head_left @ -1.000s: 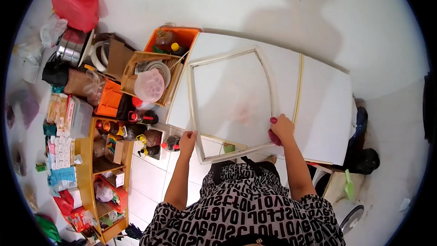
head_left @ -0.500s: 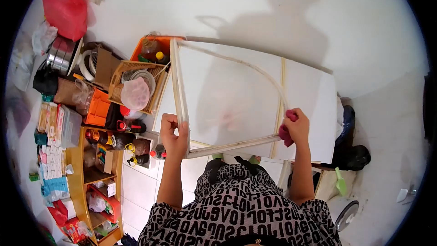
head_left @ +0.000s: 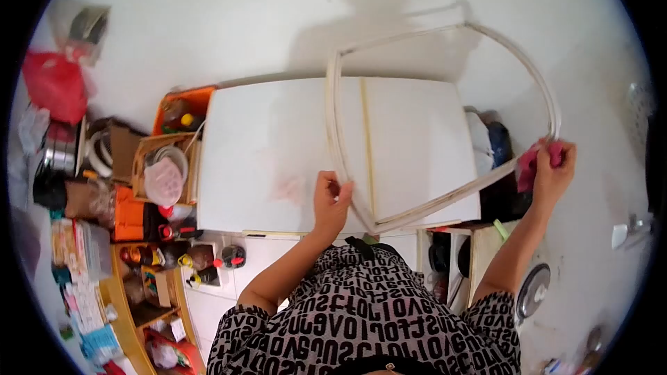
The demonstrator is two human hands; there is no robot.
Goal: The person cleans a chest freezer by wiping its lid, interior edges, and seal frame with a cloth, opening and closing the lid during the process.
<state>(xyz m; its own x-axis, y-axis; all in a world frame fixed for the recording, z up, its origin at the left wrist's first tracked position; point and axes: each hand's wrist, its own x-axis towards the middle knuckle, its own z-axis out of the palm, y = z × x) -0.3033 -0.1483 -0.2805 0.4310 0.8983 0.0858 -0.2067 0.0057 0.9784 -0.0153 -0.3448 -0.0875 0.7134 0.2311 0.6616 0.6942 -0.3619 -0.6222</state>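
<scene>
A loop of flexible off-white rubber seal (head_left: 445, 198), like a fridge door gasket, hangs in the air with dark grime along its strip. My left hand (head_left: 332, 203) is closed around its left side, near the lower corner. At the right corner my right hand (head_left: 557, 170) is shut on a dark pink cloth (head_left: 529, 167), which is folded over the strip. Part of the strip is hidden by the cloth and fingers. Beneath the loop lies a large white panel (head_left: 278, 146) crossed by a yellowish line.
Left of the panel stand an orange crate (head_left: 201, 101) with bottles and a wooden basket (head_left: 142, 146) of dishes. A wooden shelf (head_left: 128, 285) holds bottles and packets. Several bottles stand on the floor by the panel. To the right are dark bags (head_left: 511, 198) and the wall.
Both hands have moved right, carrying the seal loop off the panel's left part toward the right wall. The right hand with the cloth is higher and further out. My view has shifted too.
</scene>
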